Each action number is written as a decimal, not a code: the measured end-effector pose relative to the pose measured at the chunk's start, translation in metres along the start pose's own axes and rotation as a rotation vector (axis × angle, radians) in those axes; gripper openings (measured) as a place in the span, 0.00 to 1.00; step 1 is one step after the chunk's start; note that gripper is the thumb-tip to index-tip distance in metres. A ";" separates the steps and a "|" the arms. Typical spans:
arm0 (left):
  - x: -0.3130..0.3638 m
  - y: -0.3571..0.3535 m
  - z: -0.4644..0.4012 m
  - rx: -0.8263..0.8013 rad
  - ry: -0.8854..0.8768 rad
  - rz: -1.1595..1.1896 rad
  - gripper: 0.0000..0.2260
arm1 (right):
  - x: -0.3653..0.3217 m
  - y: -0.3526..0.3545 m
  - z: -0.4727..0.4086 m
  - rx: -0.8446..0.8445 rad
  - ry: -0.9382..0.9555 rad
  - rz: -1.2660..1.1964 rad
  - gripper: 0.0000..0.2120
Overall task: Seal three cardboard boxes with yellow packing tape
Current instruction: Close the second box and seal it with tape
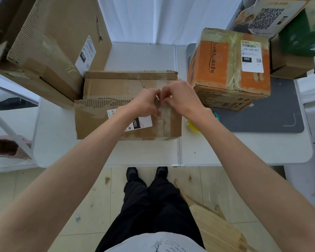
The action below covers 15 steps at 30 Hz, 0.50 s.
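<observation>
A flat brown cardboard box [102,122] with a white shipping label lies on the white table [147,153] in front of me. A pale tape strip [163,124] runs up its top from the near edge. My left hand [145,104] and my right hand [180,97] meet at the strip's far end, fingertips pinched together on it at the flap seam. A yellow tape roll [192,126] lies right of the box, mostly hidden by my right forearm. A big brown box [49,46] stands at the left and an orange box [225,70] at the right.
The orange box rests on a grey mat [273,117]. A printed carton [273,13] and a green box [302,37] are stacked at the back right. A small teal object [215,116] lies by the roll. A wooden stool [216,230] stands by my right leg.
</observation>
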<state>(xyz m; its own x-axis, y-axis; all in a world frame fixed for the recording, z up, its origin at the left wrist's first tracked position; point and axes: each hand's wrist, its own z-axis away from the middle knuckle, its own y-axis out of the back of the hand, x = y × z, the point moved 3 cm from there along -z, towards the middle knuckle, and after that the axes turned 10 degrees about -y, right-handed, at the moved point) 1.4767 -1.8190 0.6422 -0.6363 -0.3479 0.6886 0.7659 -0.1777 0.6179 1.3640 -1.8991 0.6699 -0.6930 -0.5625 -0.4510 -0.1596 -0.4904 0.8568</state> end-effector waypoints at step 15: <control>-0.001 0.006 0.007 0.073 -0.009 0.095 0.16 | 0.023 0.003 -0.015 -0.027 -0.165 -0.376 0.12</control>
<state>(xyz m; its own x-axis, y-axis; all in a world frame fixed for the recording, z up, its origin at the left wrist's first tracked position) 1.4814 -1.8127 0.6476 -0.5618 -0.3518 0.7487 0.8144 -0.0764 0.5752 1.3582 -1.9241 0.6583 -0.6937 -0.2279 -0.6833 -0.4061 -0.6598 0.6323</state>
